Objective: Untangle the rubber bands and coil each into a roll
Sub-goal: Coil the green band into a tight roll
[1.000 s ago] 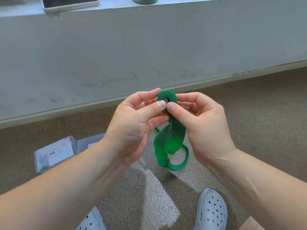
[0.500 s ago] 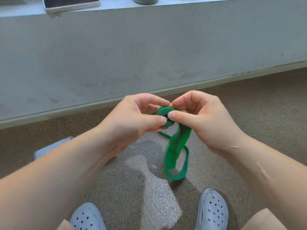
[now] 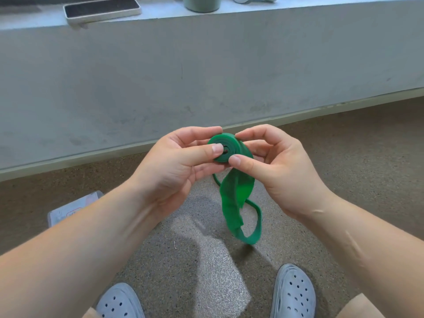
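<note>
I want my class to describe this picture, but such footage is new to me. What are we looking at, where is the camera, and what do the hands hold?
There is no machine: a person wears a camera on the head, so you look down along both forearms. The left hand and right hand pinch a green rubber band, partly wound into a small roll, the rest hanging loose above the speckled floor. Two grey shoes show below. A plastic box peeks out behind the left forearm. A phone lies on the ledge above.

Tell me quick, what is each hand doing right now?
The left hand pinches the coiled green band.
The right hand pinches the same coil.
</note>
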The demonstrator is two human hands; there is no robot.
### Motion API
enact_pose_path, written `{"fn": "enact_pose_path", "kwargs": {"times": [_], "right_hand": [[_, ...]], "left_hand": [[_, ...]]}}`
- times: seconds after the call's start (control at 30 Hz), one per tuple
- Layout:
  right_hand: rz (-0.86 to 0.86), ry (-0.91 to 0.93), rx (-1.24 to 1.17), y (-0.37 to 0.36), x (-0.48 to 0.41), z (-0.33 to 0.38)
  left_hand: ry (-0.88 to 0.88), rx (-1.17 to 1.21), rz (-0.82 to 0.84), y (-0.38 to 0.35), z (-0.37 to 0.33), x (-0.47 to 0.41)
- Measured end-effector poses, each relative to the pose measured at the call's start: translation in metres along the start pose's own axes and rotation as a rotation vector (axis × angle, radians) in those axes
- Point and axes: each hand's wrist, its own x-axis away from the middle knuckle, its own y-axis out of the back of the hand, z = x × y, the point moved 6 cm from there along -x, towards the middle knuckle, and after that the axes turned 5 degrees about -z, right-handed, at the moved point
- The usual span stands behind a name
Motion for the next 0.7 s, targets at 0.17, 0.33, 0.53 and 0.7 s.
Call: {"fn": "enact_pose_path", "kwargs": {"times": [0.17, 0.33, 0.53, 0.7], "right_hand": [[-0.033, 0.069, 0.144, 0.0048, -0.0006, 0.0047], [-0.008, 0.033, 0.165, 0.0053, -0.0030, 0.0059], [-0.017, 0.006, 0.177, 0.0086, -0.0049, 0.0055], [-0.028, 0.003, 0.060, 0.0036, -0.0008, 0.0005]], "left_hand": [[-0.015, 0.034, -0.013, -0.0009, 0.0042, 0.0011], [-0.049, 0.008, -0.058, -0.0011, 0.0028, 0.0027], [-0.100, -0.035, -0.105, 0.0013, -0.0050, 0.0040], [-0.077, 0.057, -0.104, -0.0031, -0.0009, 0.0053]]}}
